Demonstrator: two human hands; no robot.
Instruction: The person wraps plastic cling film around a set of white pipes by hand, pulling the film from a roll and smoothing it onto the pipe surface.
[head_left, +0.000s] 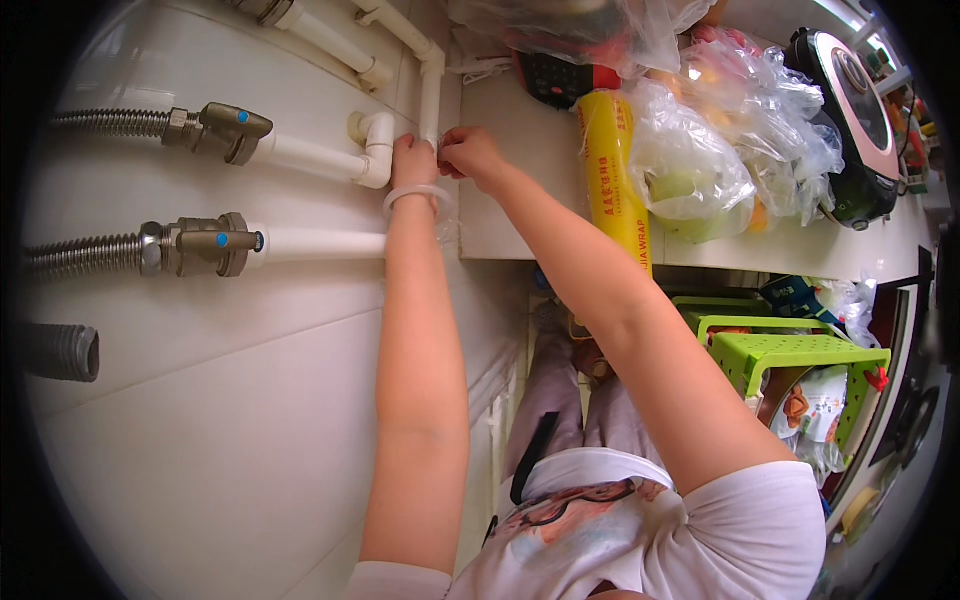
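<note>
Both my hands are at a white plastic pipe (430, 97) that runs along the tiled wall. My left hand (414, 161), with a pale bangle (418, 196) at its wrist, is against the pipe's left side, near a white pipe elbow (379, 154). My right hand (471, 157) is on the pipe's other side, its fingers bent and thumb and fingertips close together. Whether a small thing is between them cannot be told. Thin clear plastic (450, 232) shows beside my left wrist. The left fingers are mostly hidden.
Two valves (232, 133) (214, 241) with corrugated metal hoses stand out from the wall at left. On the counter (517, 187) lie a yellow roll of cling wrap (611, 172), plastic bags of produce (690, 172) and a rice cooker (847, 127). Green baskets (802, 349) stand below.
</note>
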